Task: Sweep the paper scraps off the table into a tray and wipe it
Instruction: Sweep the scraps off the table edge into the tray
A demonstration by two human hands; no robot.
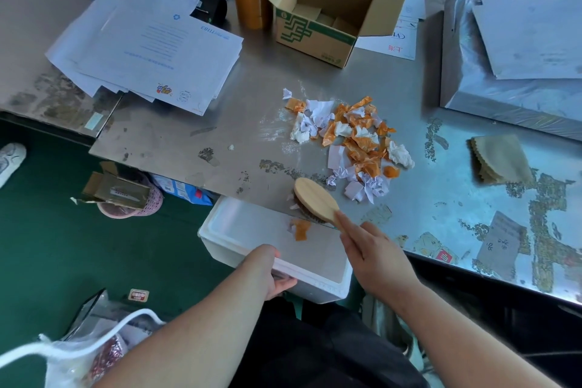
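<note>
— Our left hand (267,271) clamps its fingers on the tray (239,230) under the table (176,142) edge, lower centre; the right hand (374,258) fingers close around the brush (315,198).
— The scraps (352,138) lie mid-frame. If we sweep too wide, some may miss the tray.

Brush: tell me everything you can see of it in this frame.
The brush has a pale, smooth, oval wooden back with dark bristles showing under its near side. It sits tilted, back up and bristles down, on the table at its near edge, just above the tray. The right hand holds the handle, which is mostly hidden, with a finger laid along it. The scrap pile lies just beyond the brush's head, and a few white scraps sit by the bristles.
</note>
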